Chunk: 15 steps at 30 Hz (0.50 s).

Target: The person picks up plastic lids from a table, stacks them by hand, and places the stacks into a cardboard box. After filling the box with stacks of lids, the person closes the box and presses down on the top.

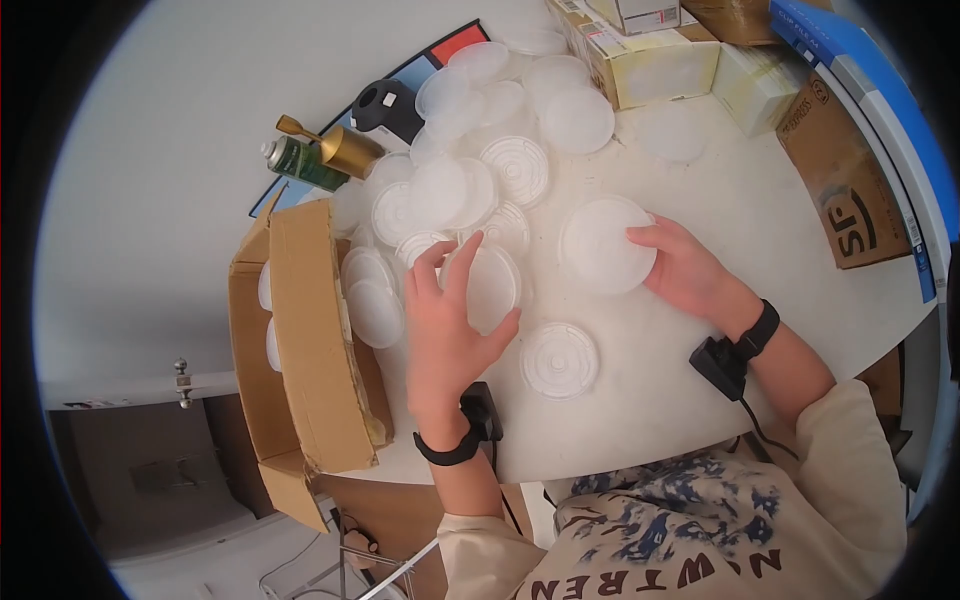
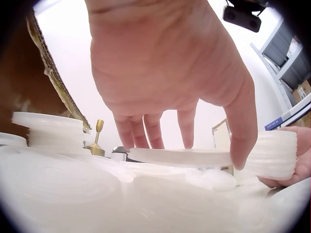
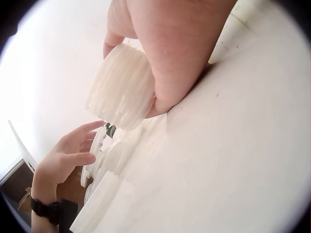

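Round translucent plastic lids are heaped over the table. My right hand [image 1: 692, 268] grips a thick stack of lids [image 1: 603, 247], its thumb lying over the top one. In the right wrist view the ridged side of this stack [image 3: 119, 87] shows, with many rims pressed together. With fingers and thumb spread across it, my left hand [image 1: 443, 330] holds one lid [image 1: 495, 288] by its edge. The left wrist view shows that lid [image 2: 180, 158] nearly level, close over other lids. A single lid [image 1: 559, 361] with raised rings lies flat between my hands, near the front.
An open cardboard box [image 1: 325, 340] with lids inside stands at the left. Behind the heap of lids [image 1: 455, 190] are a green spray can [image 1: 303, 163], a gold-coloured pot [image 1: 350, 152] and a black device [image 1: 388, 110]. Cartons [image 1: 660, 70] and a brown box [image 1: 845, 180] line the back right.
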Each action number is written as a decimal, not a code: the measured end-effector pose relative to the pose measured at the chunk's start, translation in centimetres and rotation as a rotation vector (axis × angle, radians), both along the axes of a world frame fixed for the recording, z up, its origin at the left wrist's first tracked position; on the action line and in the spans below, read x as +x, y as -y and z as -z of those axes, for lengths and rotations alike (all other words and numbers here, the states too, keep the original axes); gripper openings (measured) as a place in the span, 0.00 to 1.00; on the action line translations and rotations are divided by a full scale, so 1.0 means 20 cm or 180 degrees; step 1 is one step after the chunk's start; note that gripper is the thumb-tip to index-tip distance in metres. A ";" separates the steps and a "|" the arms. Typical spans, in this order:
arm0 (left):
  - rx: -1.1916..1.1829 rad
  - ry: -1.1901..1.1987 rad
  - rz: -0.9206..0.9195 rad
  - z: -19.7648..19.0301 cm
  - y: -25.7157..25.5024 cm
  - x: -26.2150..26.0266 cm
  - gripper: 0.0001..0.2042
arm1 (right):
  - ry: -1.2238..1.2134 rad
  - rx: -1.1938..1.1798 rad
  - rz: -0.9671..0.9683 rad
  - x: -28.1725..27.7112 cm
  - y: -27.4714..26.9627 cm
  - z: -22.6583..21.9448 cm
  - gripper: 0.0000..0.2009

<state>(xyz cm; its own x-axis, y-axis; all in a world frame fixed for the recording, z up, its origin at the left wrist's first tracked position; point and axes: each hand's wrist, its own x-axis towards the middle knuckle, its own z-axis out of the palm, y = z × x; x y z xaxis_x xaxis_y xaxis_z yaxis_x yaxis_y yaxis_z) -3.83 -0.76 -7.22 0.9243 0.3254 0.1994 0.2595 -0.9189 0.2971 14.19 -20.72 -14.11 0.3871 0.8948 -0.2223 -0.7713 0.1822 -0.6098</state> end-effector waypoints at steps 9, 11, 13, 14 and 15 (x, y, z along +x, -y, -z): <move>-0.1047 -0.0516 0.1145 -0.06 0.15 -0.05 0.45 | 0.0146 -0.0134 -0.0030 0.01 0.00 -0.02 0.23; -0.1021 -0.0673 0.1140 -0.05 0.17 -0.06 0.45 | 0.0151 -0.0115 -0.0013 0.01 0.00 -0.02 0.22; -0.1055 -0.0736 0.1277 -0.03 0.19 -0.06 0.45 | 0.0126 -0.0116 0.0001 0.01 0.00 -0.01 0.22; -0.1087 -0.0749 0.1276 -0.02 0.20 -0.06 0.45 | 0.0127 -0.0108 0.0016 0.01 0.00 0.00 0.21; -0.1006 -0.0787 0.1239 0.00 0.21 -0.06 0.46 | 0.0115 -0.0137 0.0014 0.01 0.00 0.00 0.21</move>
